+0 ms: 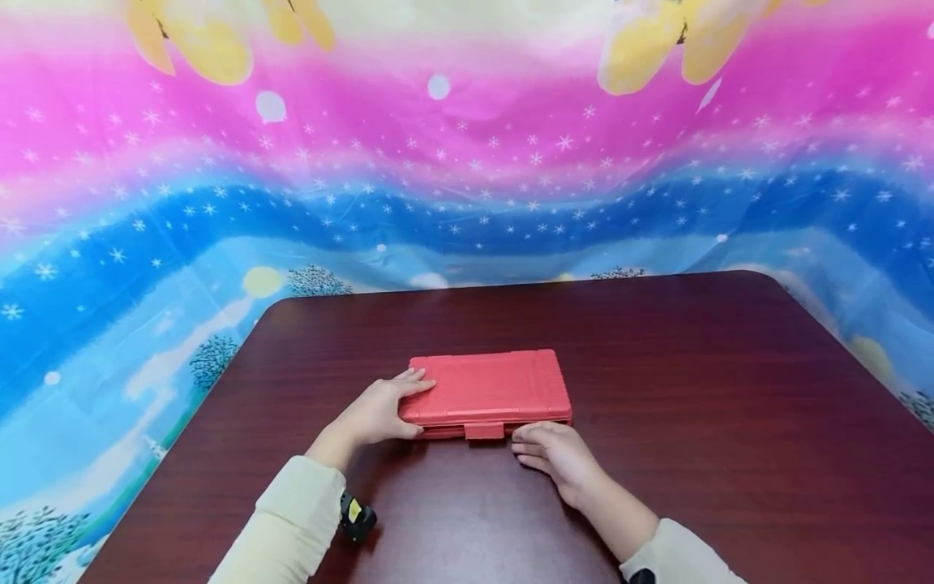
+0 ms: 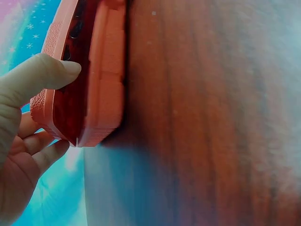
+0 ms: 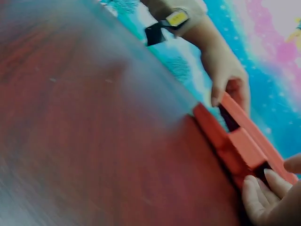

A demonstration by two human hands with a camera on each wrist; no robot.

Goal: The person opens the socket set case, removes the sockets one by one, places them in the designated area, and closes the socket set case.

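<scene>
Case (image 1: 487, 389) lengthwise left-right, latch nearside.

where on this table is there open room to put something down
Bare wood lies right of the red case toward the table edge, behind it, and along the left side. Crowded: the case's front edge, where the left hand and right hand meet it.
</scene>
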